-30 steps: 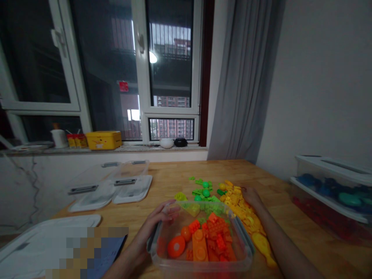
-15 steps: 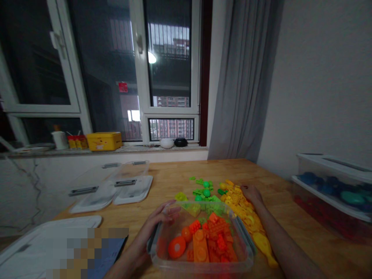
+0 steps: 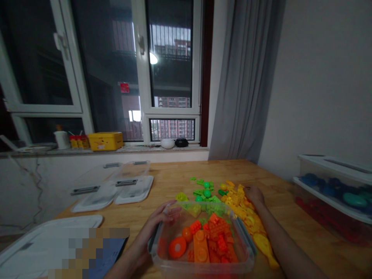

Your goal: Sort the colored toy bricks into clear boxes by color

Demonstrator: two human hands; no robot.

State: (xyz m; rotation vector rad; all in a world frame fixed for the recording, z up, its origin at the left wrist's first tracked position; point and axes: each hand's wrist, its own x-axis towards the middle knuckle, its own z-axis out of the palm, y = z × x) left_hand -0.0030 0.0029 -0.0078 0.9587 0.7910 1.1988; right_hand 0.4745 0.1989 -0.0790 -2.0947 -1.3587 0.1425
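Holding the clear box [image 3: 203,267] near its far left corner, with the left hand [image 3: 163,215] curved around the wall. Standing on the wooden table [image 3: 171,174], close to the body, with orange toys [image 3: 201,248] inside. With the right hand [image 3: 254,195], lying low at the right edge of the yellow toys [image 3: 241,211], beyond the box; impossible to say, because of hidden fingertips, whether pinching a piece or only touching the heap. Just left of the heap, also on the table, green toys [image 3: 207,193].

Judging by the look, of hard plastic: probably stiff, light piece by piece, not very fragile, perhaps slippery where smooth and round. Better to pinch small ones by the edges, and to gather many under a cupped palm. For the box, best to hold under the rim, away from the grey latches [image 3: 245,234].
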